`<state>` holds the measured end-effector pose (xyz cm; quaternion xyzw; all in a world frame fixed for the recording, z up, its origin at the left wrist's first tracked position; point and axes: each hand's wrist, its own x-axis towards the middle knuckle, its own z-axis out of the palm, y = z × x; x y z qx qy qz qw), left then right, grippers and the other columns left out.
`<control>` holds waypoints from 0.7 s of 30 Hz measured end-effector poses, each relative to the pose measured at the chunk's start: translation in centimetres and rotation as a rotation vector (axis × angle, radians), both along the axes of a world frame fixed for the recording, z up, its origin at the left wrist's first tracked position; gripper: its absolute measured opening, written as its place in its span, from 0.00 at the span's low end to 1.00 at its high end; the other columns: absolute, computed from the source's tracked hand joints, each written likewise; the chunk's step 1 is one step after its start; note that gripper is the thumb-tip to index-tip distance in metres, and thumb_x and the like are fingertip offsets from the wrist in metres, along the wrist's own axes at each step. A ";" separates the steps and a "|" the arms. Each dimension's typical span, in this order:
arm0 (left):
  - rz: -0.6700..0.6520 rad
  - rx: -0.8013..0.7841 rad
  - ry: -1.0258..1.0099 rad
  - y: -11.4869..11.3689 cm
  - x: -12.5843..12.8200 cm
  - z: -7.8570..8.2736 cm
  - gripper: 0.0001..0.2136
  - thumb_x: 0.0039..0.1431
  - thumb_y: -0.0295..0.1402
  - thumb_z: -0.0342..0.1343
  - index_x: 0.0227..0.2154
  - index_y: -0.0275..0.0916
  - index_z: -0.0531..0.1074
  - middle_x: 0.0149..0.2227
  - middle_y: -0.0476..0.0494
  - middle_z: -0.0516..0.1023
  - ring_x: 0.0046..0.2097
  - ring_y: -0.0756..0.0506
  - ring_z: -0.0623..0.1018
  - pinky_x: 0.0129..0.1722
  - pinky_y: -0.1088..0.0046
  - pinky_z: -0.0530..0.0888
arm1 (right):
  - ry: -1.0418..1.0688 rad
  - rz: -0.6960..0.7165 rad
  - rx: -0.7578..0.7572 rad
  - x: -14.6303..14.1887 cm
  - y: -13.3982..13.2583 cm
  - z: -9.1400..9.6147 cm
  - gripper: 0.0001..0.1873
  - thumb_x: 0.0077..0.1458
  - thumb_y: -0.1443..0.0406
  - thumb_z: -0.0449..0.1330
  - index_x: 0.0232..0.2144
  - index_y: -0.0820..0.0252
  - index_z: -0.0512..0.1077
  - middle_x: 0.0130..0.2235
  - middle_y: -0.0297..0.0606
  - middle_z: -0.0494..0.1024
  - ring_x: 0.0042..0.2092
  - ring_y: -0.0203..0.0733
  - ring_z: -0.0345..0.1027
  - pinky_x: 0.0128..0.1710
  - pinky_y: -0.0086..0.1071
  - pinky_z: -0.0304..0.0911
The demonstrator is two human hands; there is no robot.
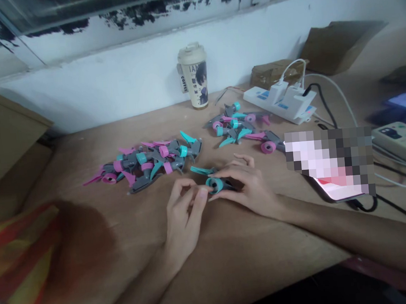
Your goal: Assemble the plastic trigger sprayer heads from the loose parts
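Observation:
A grey trigger spray head with a teal collar and teal trigger is held just above the table, its round collar opening turned toward me. My right hand grips its body from the right, thumb below and fingers above. My left hand is closed in a pinch at the collar's left edge. Whatever lies between those fingertips is hidden or too small to name. Behind my left hand lies a pile of grey spray heads with pink or teal collars and triggers. Beyond my right hand is another pile of similar spray heads.
A lidded coffee cup stands by the wall. To the right are a white power strip with plugs and cables, a lit phone and a pale phone-like device. Cardboard and a red-yellow bag occupy the left.

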<state>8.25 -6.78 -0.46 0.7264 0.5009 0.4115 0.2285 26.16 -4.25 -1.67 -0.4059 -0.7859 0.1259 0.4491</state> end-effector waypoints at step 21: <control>-0.041 0.045 0.083 0.5 0.1 0.4 0.06 0.59 0.34 0.52 0.35 0.42 0.73 0.37 0.46 0.66 0.35 0.51 0.72 0.30 0.77 0.74 | -0.068 0.015 -0.001 0.0 0.1 0.0 0.12 0.52 0.56 0.60 0.38 0.53 0.72 0.37 0.32 0.79 0.42 0.39 0.70 0.55 0.42 0.45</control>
